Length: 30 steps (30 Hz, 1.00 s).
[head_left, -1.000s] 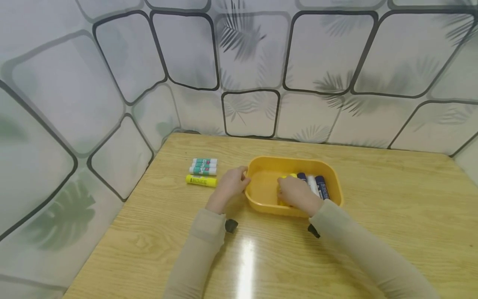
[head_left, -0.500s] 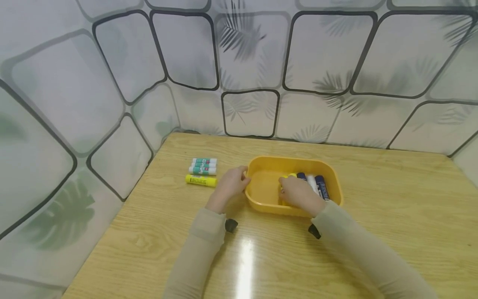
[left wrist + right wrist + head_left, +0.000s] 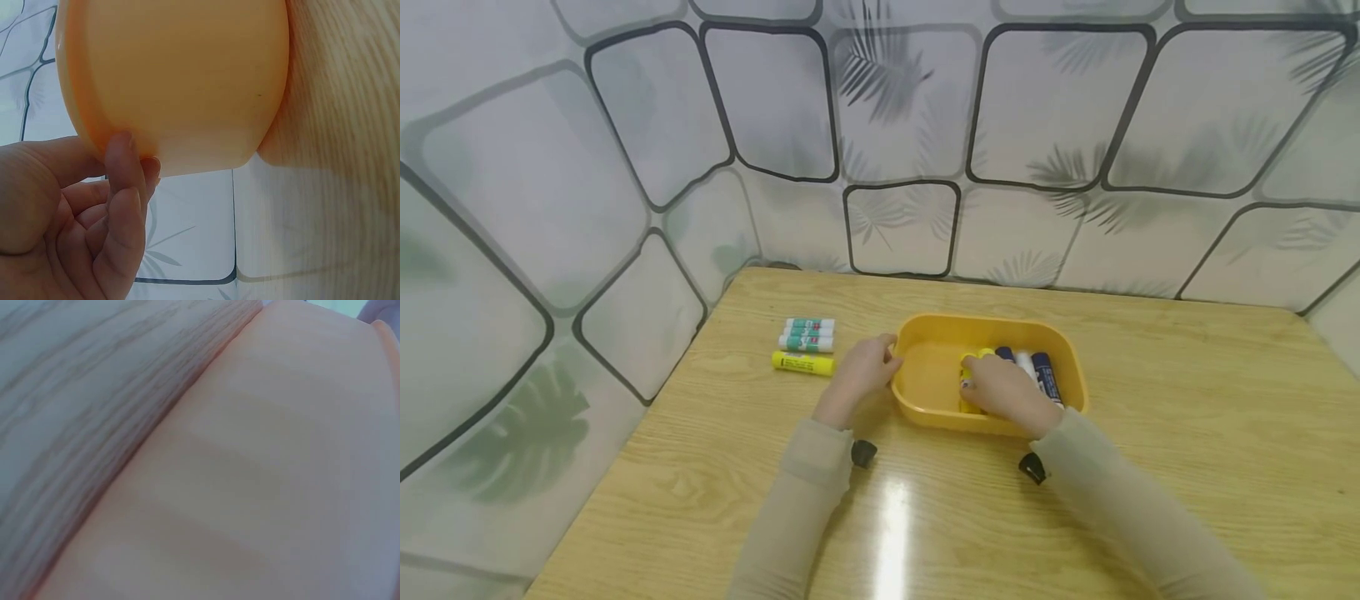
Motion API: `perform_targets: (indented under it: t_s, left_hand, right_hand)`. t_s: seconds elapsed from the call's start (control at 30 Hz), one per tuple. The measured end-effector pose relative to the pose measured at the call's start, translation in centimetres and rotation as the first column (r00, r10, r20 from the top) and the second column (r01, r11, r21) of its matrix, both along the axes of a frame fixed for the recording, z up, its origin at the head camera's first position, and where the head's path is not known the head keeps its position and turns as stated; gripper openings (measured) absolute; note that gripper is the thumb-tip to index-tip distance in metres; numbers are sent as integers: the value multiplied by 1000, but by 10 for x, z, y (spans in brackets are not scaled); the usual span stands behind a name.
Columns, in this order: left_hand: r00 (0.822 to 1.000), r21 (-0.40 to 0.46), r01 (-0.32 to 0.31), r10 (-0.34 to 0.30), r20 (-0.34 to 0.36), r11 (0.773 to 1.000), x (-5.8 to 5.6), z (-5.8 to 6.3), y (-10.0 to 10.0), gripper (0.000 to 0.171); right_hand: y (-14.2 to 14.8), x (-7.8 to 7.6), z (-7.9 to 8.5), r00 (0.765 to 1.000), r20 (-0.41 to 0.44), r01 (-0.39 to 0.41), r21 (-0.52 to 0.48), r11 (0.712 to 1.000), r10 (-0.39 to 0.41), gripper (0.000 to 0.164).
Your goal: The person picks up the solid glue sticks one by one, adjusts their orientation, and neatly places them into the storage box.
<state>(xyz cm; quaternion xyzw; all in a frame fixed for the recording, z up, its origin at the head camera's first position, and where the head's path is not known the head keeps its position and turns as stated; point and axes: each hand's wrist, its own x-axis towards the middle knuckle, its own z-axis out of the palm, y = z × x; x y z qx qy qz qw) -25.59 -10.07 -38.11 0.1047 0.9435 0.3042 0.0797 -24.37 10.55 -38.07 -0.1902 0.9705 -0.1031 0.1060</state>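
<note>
My left hand [image 3: 862,367] pinches the left end of a yellow plastic tray [image 3: 925,410]; in the left wrist view, fingers curl at the rim of the tray [image 3: 181,81]. Inside the tray, my right hand [image 3: 1003,389] grips a yellow glue stick [image 3: 966,403] with curled fingers, partly covering it. A second yellow stick [image 3: 986,352] shows just behind the fingers. To the right lie a navy-capped stick [image 3: 1004,354], a white stick [image 3: 1026,363] and a navy stick [image 3: 1046,375]. The right wrist view shows the tray's outer wall [image 3: 250,469], with the right hand's grip hidden.
Left of the tray, several green-and-white glue sticks [image 3: 807,343] lie in a stack-like row on the wooden table [image 3: 700,467]. A yellow stick [image 3: 802,362] lies just in front of them, near the left hand. A patterned curtain wall [image 3: 902,233] borders the table's back.
My right hand has shifted slightly right inside the tray, baring more of the yellow glue stick. The left hand and the tray stay where they were.
</note>
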Motion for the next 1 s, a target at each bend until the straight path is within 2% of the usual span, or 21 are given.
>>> perform_targets:
  t_s: [0.7, 0.9, 1.0]
  left_hand:
    - [1000, -3, 0, 0, 9, 1000, -1, -1, 0, 45]
    - [1000, 20, 7, -7, 2, 1000, -1, -1, 0, 44]
    - [1000, 30, 12, -12, 6, 999, -1, -1, 0, 45]
  right_hand:
    - [0, 3, 4, 1000, 14, 26, 6, 1000, -26, 46]
    - [6, 7, 11, 998, 29, 61, -50, 997, -60, 50]
    - [14, 8, 15, 997, 41, 70, -108, 992, -66, 49]
